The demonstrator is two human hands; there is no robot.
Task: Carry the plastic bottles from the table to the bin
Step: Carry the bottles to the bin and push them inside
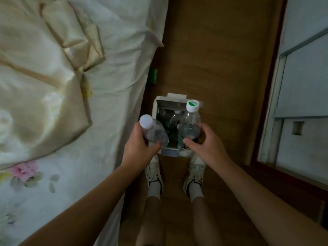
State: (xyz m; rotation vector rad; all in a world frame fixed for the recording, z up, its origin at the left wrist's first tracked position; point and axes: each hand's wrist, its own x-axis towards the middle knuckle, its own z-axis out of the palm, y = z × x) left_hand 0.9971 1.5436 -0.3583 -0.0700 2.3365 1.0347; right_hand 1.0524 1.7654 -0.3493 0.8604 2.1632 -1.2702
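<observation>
A small white bin [160,103] stands open on the wooden floor just ahead of my feet, with clear plastic bottles lying inside it. My left hand [137,147] is shut on a clear bottle with a plain white cap [154,131], held over the bin's left edge. My right hand [204,142] is shut on a second clear bottle with a white and green cap [190,121], held upright over the bin's right side. Both bottles are above the bin opening.
A bed [62,77] with a cream quilt and floral sheet fills the left side. A small green object [152,76] sits by the bed's edge. A wardrobe or door frame [292,86] lines the right. My white shoes [154,174] stand behind the bin.
</observation>
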